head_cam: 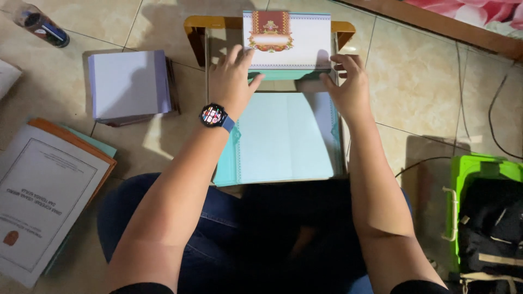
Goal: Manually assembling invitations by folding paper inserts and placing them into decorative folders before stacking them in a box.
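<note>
A large pale teal sheet (283, 136) with a decorated border lies in front of me on a low wooden stand (196, 32). Its far part is folded over toward me, showing a white face with a red ornament (271, 32). My left hand (231, 79), with a dark watch on a blue strap at the wrist, presses on the left end of the fold. My right hand (348, 81) presses on the right end, fingers curled over the edge.
A stack of pale lilac sheets (129, 83) lies on the tile floor at the left. Printed papers on orange and teal folders (43, 196) sit at lower left. A green basket (479, 169) holds a black bag at the right, with cables on the floor nearby.
</note>
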